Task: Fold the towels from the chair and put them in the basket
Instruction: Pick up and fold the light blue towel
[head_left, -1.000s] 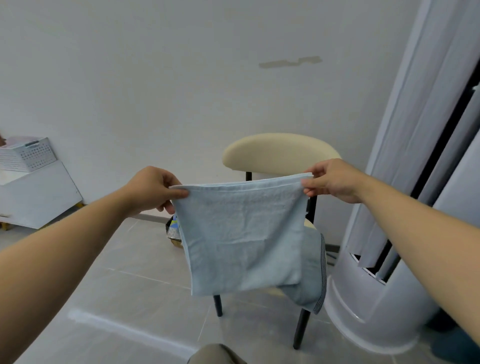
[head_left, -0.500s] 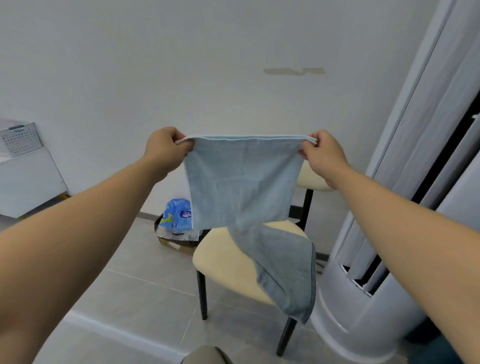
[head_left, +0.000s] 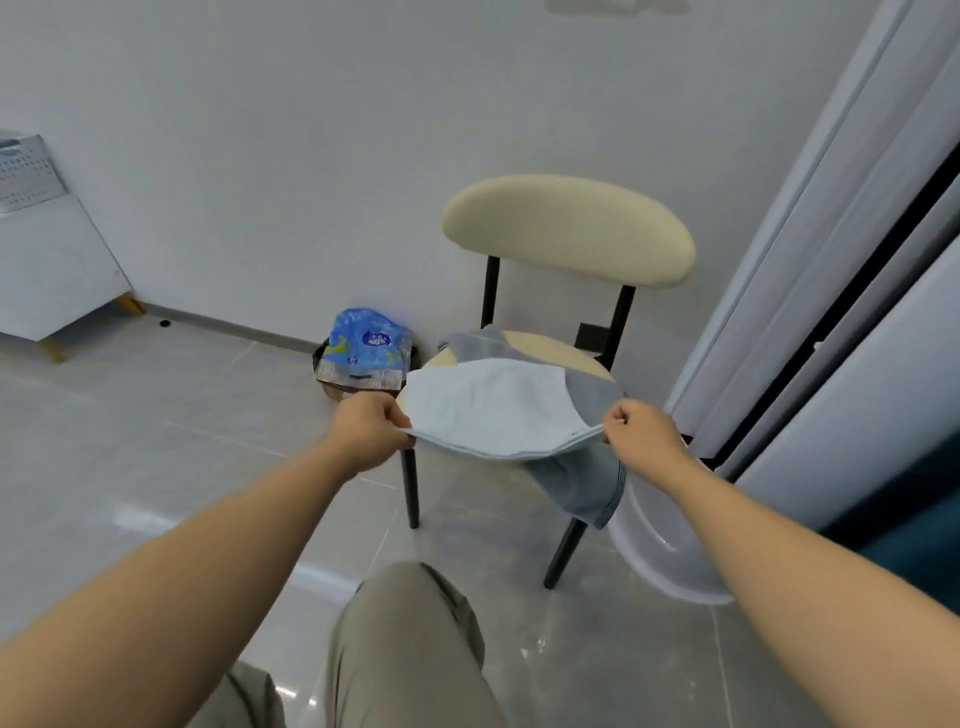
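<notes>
Hands out front, left hand pinching one near corner of the light blue towel, right hand pinching the other, towel spread over the chair seat, darker towel underneath

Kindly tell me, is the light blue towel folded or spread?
Folded: the towel shows layered front edges between the left hand and right hand.

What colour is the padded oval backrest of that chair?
Cream, a pale beige: the oval padded backrest shows best in the head view.
</notes>
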